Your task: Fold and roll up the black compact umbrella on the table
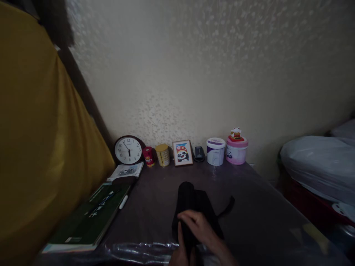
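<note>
A black rolled bundle point(194, 201), perhaps a folded umbrella or cloth, lies on the dark table point(260, 218) near its front edge, with a thin strap sticking out to the right. My right hand point(198, 224) lies over its near end, fingers curled around it. My left hand point(179, 253) grips the same end from below, thumb pointing up along the bundle's left side; most of this hand is cut off by the frame's bottom edge.
Along the wall stand a round clock point(128, 150), a red tin point(149, 156), a gold tin point(162, 154), a framed panda picture point(182, 152), a white tub point(215, 151) and a pink tub point(236, 149). A green book point(88, 218) lies left, against yellow fabric point(33, 147). A plastic-covered bed point(316, 166) stands right.
</note>
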